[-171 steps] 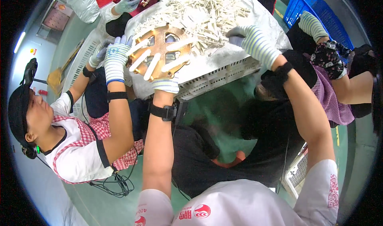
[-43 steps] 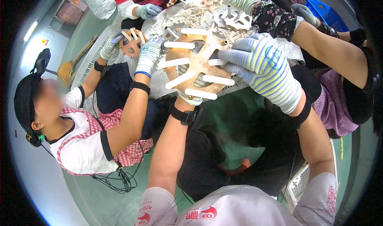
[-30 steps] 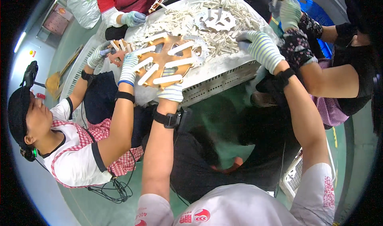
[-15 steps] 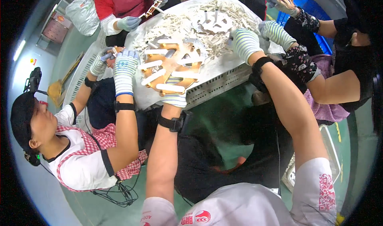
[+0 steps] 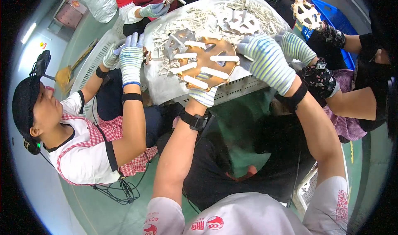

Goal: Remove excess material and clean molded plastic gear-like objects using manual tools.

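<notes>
My left hand (image 5: 204,96), in a striped glove, grips a round, bronze-coloured spoked plate (image 5: 206,63) from below, and the plate covers most of its fingers. Several white rods (image 5: 214,73) are set around the plate's rim, lying outward at a slant. Close by the plate's right edge is my right hand (image 5: 268,63), also gloved, its fingers bent together. A small light tip shows at those fingers, too little to name. Under and behind the plate lies a grey spoked plate (image 5: 179,43) on the covered work surface.
Loose white rods (image 5: 203,26) are heaped on the white sheet, around another metal plate (image 5: 241,21). Co-workers' gloved hands (image 5: 132,60) work at the left, with others at the far side and a striped glove (image 5: 296,47) close on my right. A blue crate (image 5: 331,17) stands behind.
My right hand has come back from the heap to the plate's right edge. The plate in my left hand sits further right in view. The view itself has shifted a little.
</notes>
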Action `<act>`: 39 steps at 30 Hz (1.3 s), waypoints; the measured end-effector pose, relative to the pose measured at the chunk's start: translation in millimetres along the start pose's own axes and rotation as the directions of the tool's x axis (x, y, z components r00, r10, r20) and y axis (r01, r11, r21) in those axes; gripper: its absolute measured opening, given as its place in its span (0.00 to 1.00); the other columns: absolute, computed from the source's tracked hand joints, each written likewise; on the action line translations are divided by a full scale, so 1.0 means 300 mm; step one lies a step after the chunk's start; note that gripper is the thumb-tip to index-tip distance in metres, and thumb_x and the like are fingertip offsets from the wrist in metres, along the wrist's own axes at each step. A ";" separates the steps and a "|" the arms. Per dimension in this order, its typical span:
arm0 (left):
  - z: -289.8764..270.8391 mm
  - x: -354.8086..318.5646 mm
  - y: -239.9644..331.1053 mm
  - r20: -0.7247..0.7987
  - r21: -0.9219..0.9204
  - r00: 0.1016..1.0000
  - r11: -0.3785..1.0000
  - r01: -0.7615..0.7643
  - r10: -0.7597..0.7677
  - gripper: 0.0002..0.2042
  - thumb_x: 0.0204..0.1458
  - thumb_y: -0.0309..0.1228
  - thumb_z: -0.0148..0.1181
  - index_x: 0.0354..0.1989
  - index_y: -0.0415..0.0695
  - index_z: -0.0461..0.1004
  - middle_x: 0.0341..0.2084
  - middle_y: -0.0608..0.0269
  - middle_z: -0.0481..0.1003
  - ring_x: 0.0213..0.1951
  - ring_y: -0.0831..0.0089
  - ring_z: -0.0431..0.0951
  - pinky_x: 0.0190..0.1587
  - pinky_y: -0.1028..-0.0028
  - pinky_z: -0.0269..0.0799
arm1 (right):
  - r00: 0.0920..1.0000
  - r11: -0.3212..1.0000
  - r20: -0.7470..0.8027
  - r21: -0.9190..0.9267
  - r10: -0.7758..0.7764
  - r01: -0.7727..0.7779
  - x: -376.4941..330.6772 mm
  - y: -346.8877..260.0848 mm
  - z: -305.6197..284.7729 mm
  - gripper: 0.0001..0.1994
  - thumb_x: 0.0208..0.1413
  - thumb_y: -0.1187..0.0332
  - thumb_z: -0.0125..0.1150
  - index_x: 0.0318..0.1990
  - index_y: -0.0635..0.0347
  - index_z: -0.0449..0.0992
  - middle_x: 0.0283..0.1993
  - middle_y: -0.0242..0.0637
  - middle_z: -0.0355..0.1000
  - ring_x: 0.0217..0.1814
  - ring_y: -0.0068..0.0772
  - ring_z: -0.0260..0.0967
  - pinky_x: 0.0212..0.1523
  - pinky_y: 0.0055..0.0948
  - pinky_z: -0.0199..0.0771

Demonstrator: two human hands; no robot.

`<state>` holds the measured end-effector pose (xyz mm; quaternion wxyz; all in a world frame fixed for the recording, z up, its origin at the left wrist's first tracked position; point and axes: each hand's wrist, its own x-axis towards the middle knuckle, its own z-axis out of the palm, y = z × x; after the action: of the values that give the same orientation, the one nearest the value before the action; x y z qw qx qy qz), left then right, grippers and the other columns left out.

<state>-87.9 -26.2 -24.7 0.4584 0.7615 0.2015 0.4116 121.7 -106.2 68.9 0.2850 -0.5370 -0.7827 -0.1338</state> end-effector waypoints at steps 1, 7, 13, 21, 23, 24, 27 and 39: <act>0.002 0.001 0.004 0.009 0.005 1.000 1.000 -0.001 0.001 0.32 0.62 0.51 0.50 0.69 0.44 0.61 0.61 0.51 0.68 0.60 0.55 0.72 0.66 0.50 0.68 | 1.000 1.000 -0.020 0.014 -0.002 0.002 0.002 -0.016 0.003 0.11 0.56 0.61 0.65 0.42 0.57 0.83 0.34 0.43 0.78 0.36 0.51 0.77 0.39 0.45 0.76; 0.021 -0.007 0.042 0.091 0.045 0.996 0.999 -0.003 -0.001 0.31 0.62 0.50 0.50 0.68 0.44 0.62 0.61 0.52 0.69 0.60 0.56 0.72 0.66 0.51 0.68 | 0.840 0.647 0.295 0.539 0.456 -0.540 -0.028 -0.013 0.006 0.13 0.58 0.65 0.67 0.47 0.62 0.83 0.35 0.43 0.82 0.36 0.34 0.79 0.41 0.33 0.77; 0.037 -0.008 0.059 0.138 0.071 0.990 0.997 -0.009 0.000 0.30 0.61 0.48 0.51 0.68 0.44 0.63 0.61 0.52 0.69 0.60 0.56 0.72 0.66 0.52 0.68 | 0.806 0.616 0.376 0.520 0.458 -0.592 -0.052 0.049 -0.018 0.13 0.58 0.65 0.67 0.47 0.63 0.84 0.34 0.35 0.82 0.36 0.22 0.75 0.41 0.28 0.77; 0.026 0.017 0.047 0.148 0.051 0.989 0.999 0.004 -0.011 0.29 0.61 0.46 0.53 0.67 0.43 0.65 0.61 0.53 0.70 0.61 0.57 0.72 0.66 0.54 0.68 | 0.766 0.308 0.505 0.713 0.398 -0.630 -0.059 0.063 -0.121 0.18 0.64 0.55 0.64 0.50 0.62 0.82 0.39 0.27 0.80 0.38 0.18 0.72 0.45 0.23 0.73; 0.028 0.017 0.049 0.169 0.046 0.986 0.999 0.009 -0.016 0.29 0.61 0.46 0.53 0.67 0.43 0.65 0.61 0.53 0.70 0.61 0.57 0.72 0.66 0.54 0.68 | 0.806 0.338 0.490 0.736 0.332 -0.586 -0.060 0.061 -0.120 0.19 0.64 0.54 0.65 0.49 0.61 0.82 0.38 0.27 0.80 0.38 0.18 0.73 0.45 0.24 0.74; 0.028 0.017 0.050 0.179 0.049 0.984 0.999 0.012 -0.020 0.28 0.61 0.46 0.53 0.67 0.43 0.65 0.61 0.53 0.70 0.61 0.57 0.72 0.66 0.54 0.68 | 0.826 0.353 0.480 0.748 0.296 -0.562 -0.060 0.060 -0.116 0.19 0.64 0.54 0.65 0.49 0.61 0.82 0.38 0.27 0.80 0.38 0.19 0.73 0.45 0.24 0.74; 0.027 0.018 0.054 0.206 0.045 0.978 0.999 0.016 -0.025 0.28 0.61 0.45 0.54 0.66 0.43 0.66 0.61 0.53 0.70 0.61 0.58 0.72 0.66 0.55 0.69 | 0.797 0.325 0.513 0.730 0.319 -0.601 -0.062 0.058 -0.108 0.20 0.62 0.54 0.67 0.50 0.62 0.82 0.39 0.27 0.80 0.40 0.19 0.74 0.45 0.25 0.74; 0.029 0.002 0.130 0.295 0.498 0.954 0.845 -0.194 0.046 0.26 0.59 0.41 0.57 0.65 0.44 0.68 0.59 0.52 0.74 0.59 0.59 0.75 0.64 0.55 0.71 | 0.787 0.324 0.497 0.724 0.366 -0.609 -0.060 0.041 -0.066 0.13 0.60 0.61 0.70 0.45 0.60 0.85 0.33 0.27 0.80 0.33 0.17 0.72 0.35 0.22 0.74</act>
<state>-83.2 -50.0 7.1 0.2314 0.9172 0.1922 0.2613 143.8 -125.4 73.0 0.4407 -0.5439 -0.5681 0.4327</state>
